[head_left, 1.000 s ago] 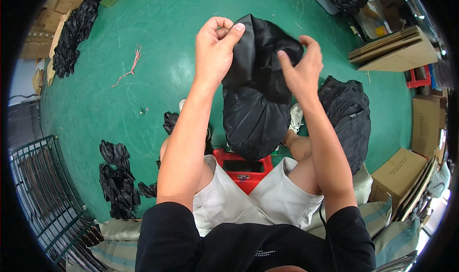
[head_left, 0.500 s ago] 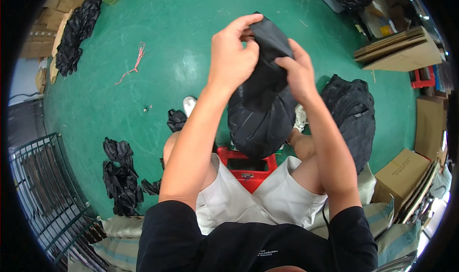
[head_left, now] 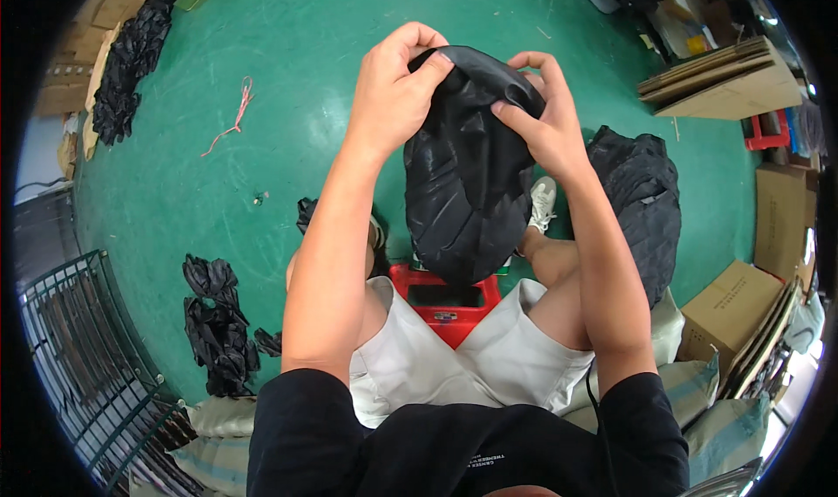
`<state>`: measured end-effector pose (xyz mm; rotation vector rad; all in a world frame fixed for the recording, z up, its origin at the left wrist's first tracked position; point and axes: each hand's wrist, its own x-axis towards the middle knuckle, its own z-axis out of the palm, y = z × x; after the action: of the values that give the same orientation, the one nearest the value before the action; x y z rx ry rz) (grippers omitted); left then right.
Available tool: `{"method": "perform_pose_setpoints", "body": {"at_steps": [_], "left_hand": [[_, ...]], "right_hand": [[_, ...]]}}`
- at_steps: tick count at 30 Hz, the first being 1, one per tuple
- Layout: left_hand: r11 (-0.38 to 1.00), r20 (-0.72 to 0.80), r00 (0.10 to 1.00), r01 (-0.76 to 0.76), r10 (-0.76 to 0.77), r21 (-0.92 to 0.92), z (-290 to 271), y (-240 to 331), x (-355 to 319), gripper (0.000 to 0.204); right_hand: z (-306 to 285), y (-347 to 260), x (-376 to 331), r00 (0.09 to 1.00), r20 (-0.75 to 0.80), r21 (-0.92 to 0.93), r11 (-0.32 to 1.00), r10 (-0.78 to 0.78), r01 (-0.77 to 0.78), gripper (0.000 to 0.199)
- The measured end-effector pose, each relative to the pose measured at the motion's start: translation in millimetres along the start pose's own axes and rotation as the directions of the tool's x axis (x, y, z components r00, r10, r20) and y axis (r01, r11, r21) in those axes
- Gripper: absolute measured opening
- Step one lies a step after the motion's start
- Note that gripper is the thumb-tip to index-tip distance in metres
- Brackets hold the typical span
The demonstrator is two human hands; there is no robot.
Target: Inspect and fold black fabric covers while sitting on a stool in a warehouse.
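In front of me is a smooth, shiny black piece of thin sheet material (head_left: 467,183) with a rounded lower edge. It hangs down to the front of a red plastic stool (head_left: 449,333) between my knees. My left hand (head_left: 393,95) pinches its upper left rim between thumb and fingers. On the upper right rim, my right hand (head_left: 550,117) grips with the thumb on the near face and the fingers folded behind. A stack of similar black pieces (head_left: 642,209) lies beside my right leg. Whether the held piece is separate from the black material below it cannot be made out.
Crumpled black plastic bags (head_left: 218,331) lie on the green floor at left, near a dark metal rack (head_left: 92,349). Pink string (head_left: 237,122) lies farther off. Flattened cardboard (head_left: 729,87) and a cardboard box (head_left: 729,309) stand at right. Stuffed woven sacks (head_left: 724,431) are behind me.
My left hand has moved left and slightly down, and the hands are farther apart. The black material's upper edge is now spread wider between them. My right hand still grips it.
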<state>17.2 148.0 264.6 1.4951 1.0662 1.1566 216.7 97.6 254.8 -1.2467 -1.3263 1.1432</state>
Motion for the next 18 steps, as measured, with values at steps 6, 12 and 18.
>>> {"method": "perform_pose_setpoints", "body": {"at_steps": [6, 12, 18], "left_hand": [[0.974, 0.212, 0.969, 0.161, -0.126, -0.159, -21, 2, 2, 0.007], [0.923, 0.496, 0.830, 0.362, -0.255, -0.132, -25, 23, 0, 0.014], [0.944, 0.409, 0.881, 0.309, -0.239, -0.115, -35, 14, 1, 0.021]], "right_hand": [[-1, 1, -1, 0.993, 0.085, -0.032, 0.996, 0.082, -0.080, 0.021], [-13, -2, 2, 0.984, 0.100, 0.155, 0.974, 0.150, -0.164, 0.017], [-26, -14, -1, 0.897, 0.380, 0.555, 0.720, 0.224, -0.415, 0.021]]}}
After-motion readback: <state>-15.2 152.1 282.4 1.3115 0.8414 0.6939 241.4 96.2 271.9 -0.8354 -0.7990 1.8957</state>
